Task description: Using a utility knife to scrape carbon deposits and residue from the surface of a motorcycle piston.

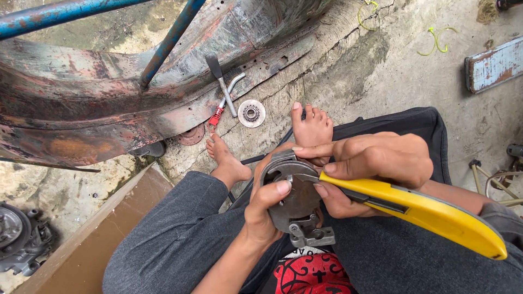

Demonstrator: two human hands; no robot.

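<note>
At the lower left edge of the frame a dark engine casing (19, 239) lay on the concrete floor (381, 60), beside a brown wooden plank (103, 239). Above it, across the upper left, curved a rusty painted metal body panel (81, 98) with blue steel tubes (163, 49) crossing over it. On the panel's lower lip rested a chisel-like tool (222, 84) and a red-handled bent wrench (223, 100), and just right of them a small sprocket disc (251, 114) sat on the floor near the person's bare feet (310, 128).

In the centre, over the lap, the left hand (261, 215) was closed on a round grey metal plate (294, 196), thumb pressed on its face, holding it upright with its clamp fitting hanging at the bottom. The right hand (376, 163) came in from the right, wrapped firmly around a yellow utility knife (425, 209), index finger stretched along the plate's upper rim. The knife's long axis ran from the lower right up to the left, its tip touching the plate's face just beside the left thumb; the plate lay directly left of the knife hand. Far right, a pale blue board (493, 64) lay on the floor.
</note>
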